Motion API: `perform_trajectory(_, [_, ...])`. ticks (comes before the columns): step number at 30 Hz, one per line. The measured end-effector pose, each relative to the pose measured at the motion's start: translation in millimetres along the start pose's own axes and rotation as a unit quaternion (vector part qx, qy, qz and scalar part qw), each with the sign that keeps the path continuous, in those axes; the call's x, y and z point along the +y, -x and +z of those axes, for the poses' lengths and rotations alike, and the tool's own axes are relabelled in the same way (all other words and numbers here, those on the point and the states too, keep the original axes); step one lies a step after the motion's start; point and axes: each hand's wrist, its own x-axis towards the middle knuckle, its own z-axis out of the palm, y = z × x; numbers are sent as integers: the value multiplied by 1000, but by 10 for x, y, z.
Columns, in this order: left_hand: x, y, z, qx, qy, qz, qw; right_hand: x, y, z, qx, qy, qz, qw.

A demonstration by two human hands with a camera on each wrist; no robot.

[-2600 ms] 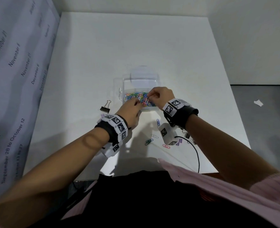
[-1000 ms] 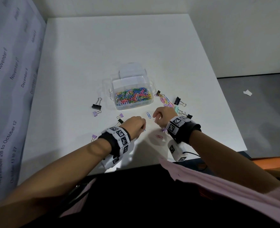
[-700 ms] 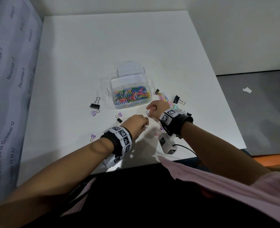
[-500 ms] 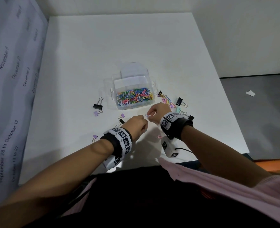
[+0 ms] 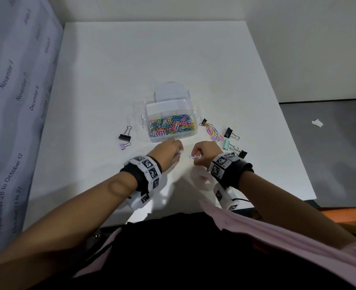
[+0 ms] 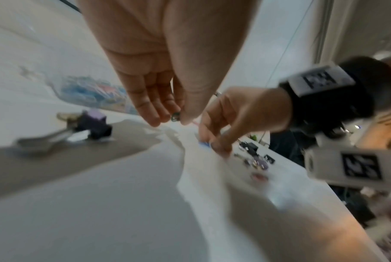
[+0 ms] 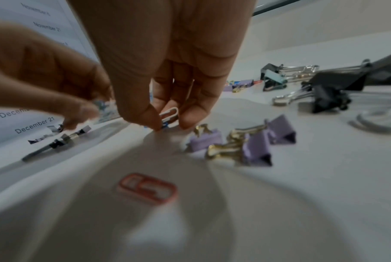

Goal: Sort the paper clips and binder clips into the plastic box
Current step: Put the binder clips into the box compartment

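The clear plastic box [image 5: 152, 137] stands mid-table, its near compartment full of coloured paper clips [image 5: 171, 126]. My left hand [image 5: 178, 150] hovers just in front of it and pinches a small green paper clip [image 6: 175, 117] between thumb and fingers. My right hand [image 5: 195, 158], beside it to the right, pinches a white paper clip [image 7: 170, 113] together with a blue one [image 7: 165, 126] just above the table. A pink paper clip [image 7: 148, 187] lies on the table under the right wrist. Purple binder clips [image 7: 257, 143] lie right of the right hand's fingers.
Black [image 5: 125, 136] and purple [image 5: 123, 146] binder clips lie left of the box. To its right are loose paper clips [image 5: 212, 132] and black [image 5: 228, 132] and mint [image 5: 226, 143] binder clips. The table's front edge is close behind my wrists. A printed wall panel runs along the left.
Both hands came back from over the box to the near part of the table. The right hand has taken up paper clips; the left hand has edged toward the box.
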Motion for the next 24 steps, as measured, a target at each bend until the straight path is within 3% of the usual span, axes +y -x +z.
perform_trajectory(4, [-28,-132,-355,97,27,8,995,15,41,28,-12,43,-3,999])
perform_trajectory(7, [-75,-234,-588,144,35,-31,988,6,85,40,-21,62,3,998])
perform_trajectory(12, [-112,-296,-618,128,11,-69,989,55,125,26,-17,31,4,999])
perform_trajectory(19, [51,-208,-246,124,-13,12,992,210,193,35,55,-69,36,996])
perform_trajectory(21, [186,-145,-136,57,-19,61,996,236,184,32,81,-81,54,992])
perform_trajectory(24, [394,-103,54,-106,-38,80,990,264,186,-21,115,-69,60,989])
